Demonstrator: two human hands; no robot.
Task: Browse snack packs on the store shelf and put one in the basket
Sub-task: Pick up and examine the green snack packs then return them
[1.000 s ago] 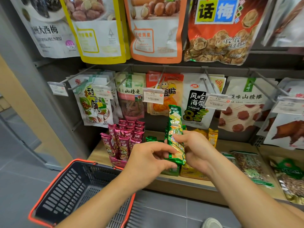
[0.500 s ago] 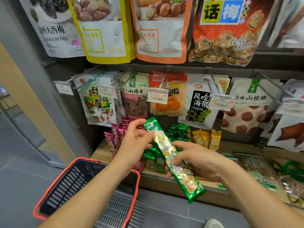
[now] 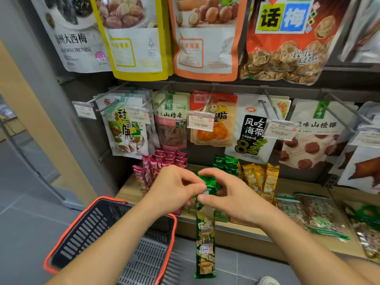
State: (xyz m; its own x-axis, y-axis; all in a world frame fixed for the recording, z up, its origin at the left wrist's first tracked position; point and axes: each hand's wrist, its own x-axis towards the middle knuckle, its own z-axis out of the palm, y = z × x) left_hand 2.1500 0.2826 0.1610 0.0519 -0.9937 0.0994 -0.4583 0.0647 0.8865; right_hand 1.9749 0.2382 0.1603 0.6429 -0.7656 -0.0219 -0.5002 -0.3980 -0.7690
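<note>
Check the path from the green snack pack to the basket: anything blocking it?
Nothing visible. The green snack pack hangs from both hands, left hand and right hand, just right of the basket, whose open top is unobstructed.

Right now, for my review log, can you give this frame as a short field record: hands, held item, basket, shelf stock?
left hand: pinching the top of the pack
right hand: pinching the same top end
held item: long green foil snack pack, hanging vertically, outside the basket
basket: black plastic basket with red rim, below the left forearm, nothing visible inside
shelf stock: magenta packs, green packs, yellow packs standing upright
</note>
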